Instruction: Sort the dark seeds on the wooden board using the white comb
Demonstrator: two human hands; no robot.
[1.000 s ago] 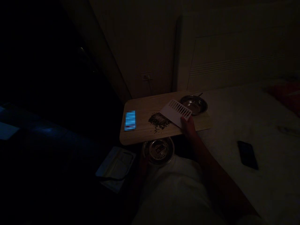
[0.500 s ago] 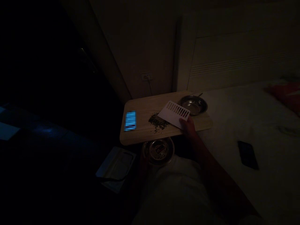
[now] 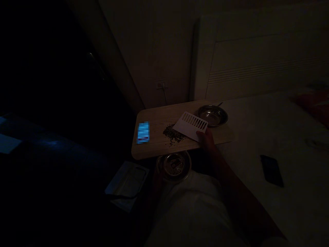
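In the dim head view my right hand (image 3: pixel 205 138) grips a thin white plate with a row of slots (image 3: pixel 189 127) by its near right corner. The plate's left edge meets a loose heap of small dark bits, like seeds or grains (image 3: pixel 172 133), on a light wooden board-like table (image 3: pixel 151 151). My left hand (image 3: pixel 158 173), very dark, is at the left rim of a steel bowl (image 3: pixel 189 169) just below the table's front edge. It seems to hold that rim. Inside the bowl lie a few scraps I cannot make out.
A second steel bowl (image 3: pixel 218 120) with a handle sticking out behind stands at the table's right end. A lit phone (image 3: pixel 143 132) lies at the left. A dark phone (image 3: pixel 271 170) rests on the bed (image 3: pixel 295 209). A pale box or bag with a dark strap (image 3: pixel 125 183) is at lower left.
Almost nothing differs. The picture is slightly darker, and the white slotted plate and both hands stay nearly in place.
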